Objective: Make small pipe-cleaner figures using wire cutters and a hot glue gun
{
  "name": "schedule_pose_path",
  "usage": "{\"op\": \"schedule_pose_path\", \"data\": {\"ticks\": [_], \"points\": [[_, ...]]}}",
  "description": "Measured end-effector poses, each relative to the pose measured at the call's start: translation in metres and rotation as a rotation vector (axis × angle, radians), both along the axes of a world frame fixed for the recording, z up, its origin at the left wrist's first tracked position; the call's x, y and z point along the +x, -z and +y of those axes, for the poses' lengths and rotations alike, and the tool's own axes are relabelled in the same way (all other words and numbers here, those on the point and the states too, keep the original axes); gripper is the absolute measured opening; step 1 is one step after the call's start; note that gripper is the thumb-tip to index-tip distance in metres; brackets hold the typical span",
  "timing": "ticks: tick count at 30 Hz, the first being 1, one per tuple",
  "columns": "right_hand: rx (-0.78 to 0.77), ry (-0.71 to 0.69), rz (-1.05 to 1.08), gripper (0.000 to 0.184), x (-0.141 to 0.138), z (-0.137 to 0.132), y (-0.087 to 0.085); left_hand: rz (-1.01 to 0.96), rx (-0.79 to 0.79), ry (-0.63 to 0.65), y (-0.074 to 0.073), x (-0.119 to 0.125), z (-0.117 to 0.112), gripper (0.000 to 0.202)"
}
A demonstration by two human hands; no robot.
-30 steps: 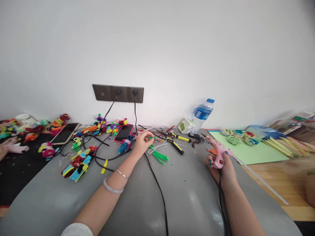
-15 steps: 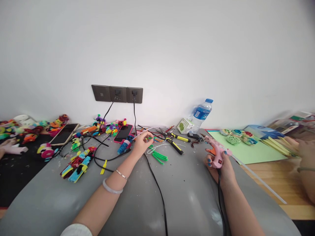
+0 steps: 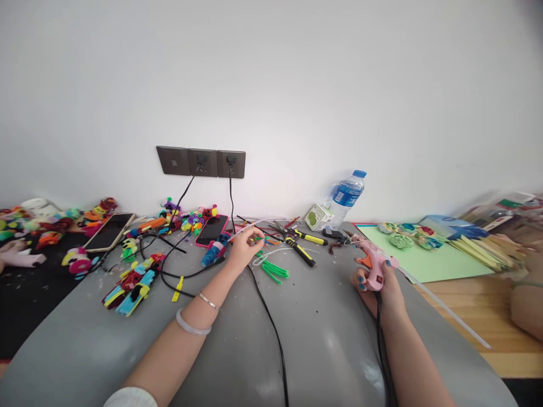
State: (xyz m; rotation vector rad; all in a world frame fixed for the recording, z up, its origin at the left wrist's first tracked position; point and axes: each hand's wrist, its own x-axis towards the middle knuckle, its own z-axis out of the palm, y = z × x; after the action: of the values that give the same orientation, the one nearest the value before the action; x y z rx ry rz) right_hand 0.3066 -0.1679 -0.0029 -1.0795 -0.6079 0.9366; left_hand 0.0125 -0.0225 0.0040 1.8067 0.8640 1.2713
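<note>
My right hand (image 3: 391,294) is wrapped around a pink hot glue gun (image 3: 375,267), fingers at its orange trigger. A long translucent glue stick (image 3: 449,311) sticks out of the gun's back end, and its black cord hangs down along my forearm. Over the middle of the table my left hand (image 3: 246,246) is closed in a pinch; what lies between the fingertips is too small to make out. Just right of that hand are bent green pipe cleaners (image 3: 274,268) and pliers with yellow-and-black handles (image 3: 300,251). A blue pipe-cleaner piece (image 3: 214,251) lies to its left.
Black cords (image 3: 271,322) cross the grey table mat (image 3: 335,350). Colourful pipe-cleaner figures (image 3: 133,285) and two phones (image 3: 111,232) lie left. A water bottle (image 3: 348,195) leans by a small box (image 3: 318,217) at the wall. Another person's arm (image 3: 526,305) is at right, beyond green paper (image 3: 428,263).
Both my hands stay nearly in place, the glue gun still held. At the right edge the other person's hand and arm have shifted slightly.
</note>
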Motion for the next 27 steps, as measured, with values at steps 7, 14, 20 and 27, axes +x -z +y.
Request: {"op": "schedule_pose_path", "data": {"ticks": [7,14,20,27], "points": [[-0.008,0.001,-0.013,0.043,0.002,0.001,0.002,0.005,0.006,0.002,0.002,0.000,0.001,0.005],[0.001,-0.018,-0.012,0.047,0.007,0.004,0.007,0.020,0.001,0.005,0.001,0.000,0.001,0.008],[-0.027,-0.041,-0.054,0.052,0.010,0.007,0.011,0.019,0.036,0.018,0.005,0.000,0.004,0.009],[-0.013,-0.056,-0.047,0.047,0.010,0.006,0.013,0.033,0.059,0.022,0.006,0.001,0.005,0.010]]}}
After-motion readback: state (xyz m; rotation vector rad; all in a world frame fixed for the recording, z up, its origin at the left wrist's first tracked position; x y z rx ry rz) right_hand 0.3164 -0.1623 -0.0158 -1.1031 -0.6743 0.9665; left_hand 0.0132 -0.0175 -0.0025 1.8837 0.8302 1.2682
